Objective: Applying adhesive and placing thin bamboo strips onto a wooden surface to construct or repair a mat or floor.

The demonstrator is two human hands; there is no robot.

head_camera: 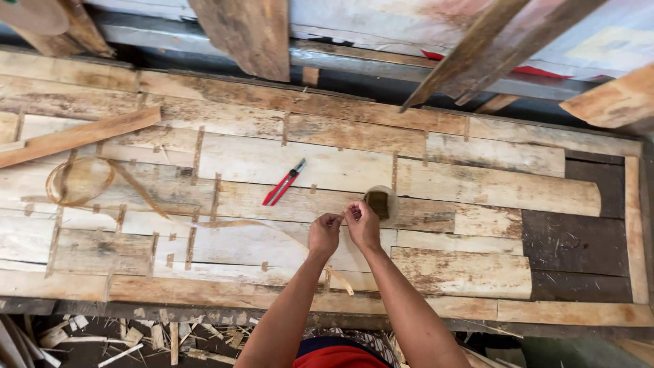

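Long surface (pixel 477 187) covered with pale veneer sheets patched together by small brown tape pieces; dark bare area at right end. Loose wooden strip (pixel 75 136) lies at far left. Curled tape ribbon (pixel 78 180) trails from left toward centre. Roll of brown tape (pixel 381 202) sits just beyond the hands. Red-handled cutters (pixel 284 183) lie farther off, left of the roll. Left hand (pixel 324 234) and right hand (pixel 362 225) both pinch a tape end (pixel 340 218) between fingertips, mid-surface.

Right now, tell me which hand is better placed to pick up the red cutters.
Left, probably. The left hand lies nearer the red cutters, which rest up and to its left on the boards. The right hand is beside the tape roll, farther away.
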